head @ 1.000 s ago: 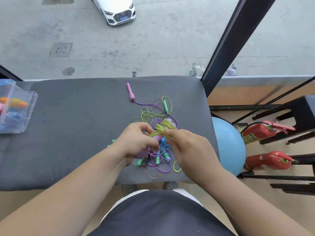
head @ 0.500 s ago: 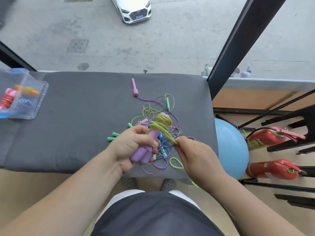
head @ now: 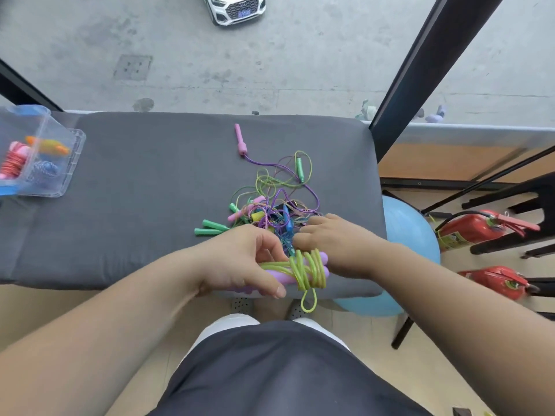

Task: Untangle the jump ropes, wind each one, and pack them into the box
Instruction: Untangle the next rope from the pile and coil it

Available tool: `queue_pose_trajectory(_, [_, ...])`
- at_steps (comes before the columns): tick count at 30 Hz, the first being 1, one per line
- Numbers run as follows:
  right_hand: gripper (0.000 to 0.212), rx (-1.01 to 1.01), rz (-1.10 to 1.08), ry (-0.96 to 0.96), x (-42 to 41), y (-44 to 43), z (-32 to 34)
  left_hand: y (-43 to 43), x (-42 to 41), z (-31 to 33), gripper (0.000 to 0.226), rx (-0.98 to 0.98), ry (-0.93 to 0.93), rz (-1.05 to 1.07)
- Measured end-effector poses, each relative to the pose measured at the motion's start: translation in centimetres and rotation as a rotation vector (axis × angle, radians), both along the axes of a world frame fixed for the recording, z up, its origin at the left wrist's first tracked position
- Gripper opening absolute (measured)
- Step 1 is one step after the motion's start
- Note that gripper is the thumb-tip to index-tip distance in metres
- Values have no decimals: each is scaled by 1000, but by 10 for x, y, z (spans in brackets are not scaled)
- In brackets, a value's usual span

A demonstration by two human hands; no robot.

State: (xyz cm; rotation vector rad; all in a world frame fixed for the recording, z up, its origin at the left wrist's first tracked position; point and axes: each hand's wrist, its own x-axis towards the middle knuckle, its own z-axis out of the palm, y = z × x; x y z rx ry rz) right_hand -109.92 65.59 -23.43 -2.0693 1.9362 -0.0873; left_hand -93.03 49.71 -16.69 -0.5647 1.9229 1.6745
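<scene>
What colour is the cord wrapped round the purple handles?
Yellow-green cord, clearest in the head view.

Bench [head: 150, 205] was padded and covered in dark grey cloth, matt and finely woven. Wound cord [head: 309, 271] was yellow-green plastic, glossy and smooth, on purple handles [head: 280, 276] of smooth satin plastic; the tangle [head: 276, 211] held thin shiny plastic cords with green handles [head: 210, 229] and a pink handle [head: 240, 141] of plain moulded plastic; the box [head: 69, 163] was clear, hard, glossy plastic. Ball [head: 411, 232] looked smooth and rubbery with a dull sheen, the extinguishers [head: 474, 228] glossy red painted metal, the ground [head: 270, 70] outside rough grey concrete.
</scene>
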Motion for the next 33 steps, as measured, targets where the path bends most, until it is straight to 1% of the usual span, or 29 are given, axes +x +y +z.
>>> queue_pose_trajectory(1, [2, 31, 37, 31, -1, -7, 4, -1, 1, -2, 35, -125, 16, -89])
queue_pose_trajectory(3, [11, 85, 66, 88, 2, -27, 16, -4, 0, -4, 35, -342, 40, -211])
queue_pose_trajectory(6, [15, 214, 62, 156, 13, -58, 30, -14, -1, -10, 43, -527, 33, -301])
queue_pose_trajectory(9, [14, 367, -53, 157, 29, -80, 45, -30, 1, -18, 42, -620, 5, -290])
queue_pose_trajectory(11, [14, 352, -137, 128, 42, -91, 54, -42, 4, -23, 43, -660, -4, -235])
queue_pose_trajectory(14, [29, 325, -283, 27, 68, -100, 62, -62, 7, -34, 34, -684, -15, -124])
queue_pose_trajectory(15, [29, 319, -320, -4, 77, -100, 59, -67, 7, -36, 31, -681, -23, -99])
queue_pose_trajectory(17, [19, 293, -408, -57, 93, -102, 53, -77, 9, -37, 27, -627, -29, -13])
queue_pose_trajectory(19, [11, 213, -554, -114, 101, -105, 48, -88, 9, -38, 26, -518, -9, 140])
queue_pose_trajectory(20, [13, 134, -620, -145, 104, -106, 46, -93, 10, -38, 29, -451, 3, 223])
queue_pose_trajectory(23, [20, -223, -742, -238, 114, -112, 46, -108, 14, -35, 40, -227, 25, 403])
queue_pose_trajectory(24, [21, -324, -754, -266, 118, -114, 48, -113, 17, -34, 43, -150, 16, 439])
queue_pose_trajectory(26, [23, -436, -760, -338, 124, -119, 50, -123, 25, -31, 45, 3, 2, 491])
queue_pose_trajectory(28, [22, -479, -759, -379, 128, -124, 52, -133, 33, -27, 46, 103, 3, 512])
queue_pose_trajectory(33, [22, -549, -682, -410, 140, -143, 57, -153, 51, -23, 40, 263, -5, 554])
